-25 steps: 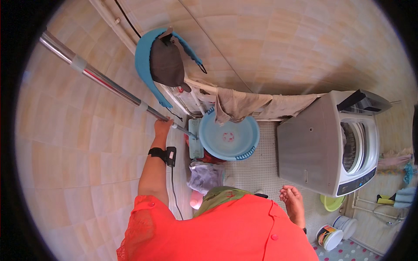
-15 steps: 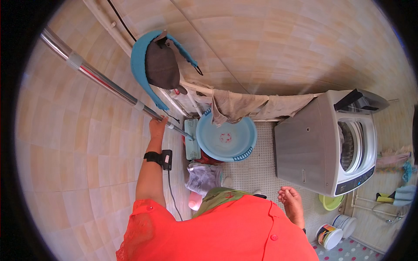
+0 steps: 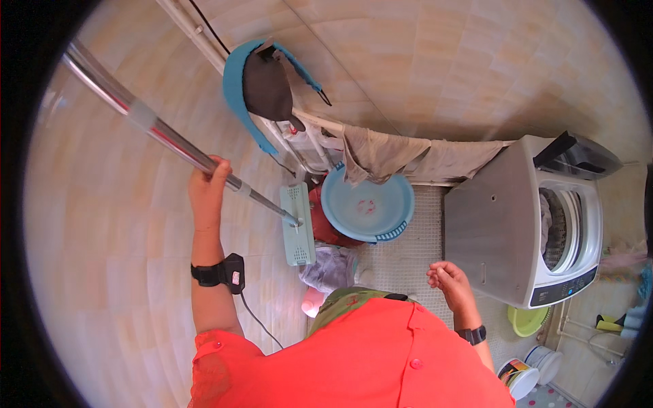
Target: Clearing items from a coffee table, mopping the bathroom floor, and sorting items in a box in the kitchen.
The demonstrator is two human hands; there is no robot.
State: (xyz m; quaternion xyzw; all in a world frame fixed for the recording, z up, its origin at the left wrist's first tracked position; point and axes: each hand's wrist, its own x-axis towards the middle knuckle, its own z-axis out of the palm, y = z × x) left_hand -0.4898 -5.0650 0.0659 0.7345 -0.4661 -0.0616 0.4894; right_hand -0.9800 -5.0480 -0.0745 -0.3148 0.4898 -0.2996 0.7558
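My left hand (image 3: 209, 187) is wrapped round the long metal pole of a flat mop (image 3: 262, 200). The pole slants from the upper left down to a pale green perforated mop plate (image 3: 297, 248), which hangs left of a blue basin (image 3: 360, 211). The basin rests on something red (image 3: 320, 217), partly hidden under it. On the right, my right hand (image 3: 452, 289) hovers in front of my body, fingers curled in, with nothing seen in them. It is nearest to the grey washing machine (image 3: 486, 224), apart from it.
Cloths (image 3: 381, 153) hang over a rail behind the basin. A dark cap (image 3: 266, 85) with a blue band hangs upper left. A greyish cloth (image 3: 330, 266) and a pink bottle (image 3: 313, 301) stand near my legs. A green basin (image 3: 528, 319) and white buckets (image 3: 518, 379) are lower right.
My left hand has drawn the mop left and toward me, so its plate is raised nearer and uncovers more of the red thing. My right hand has come slightly up, still curled.
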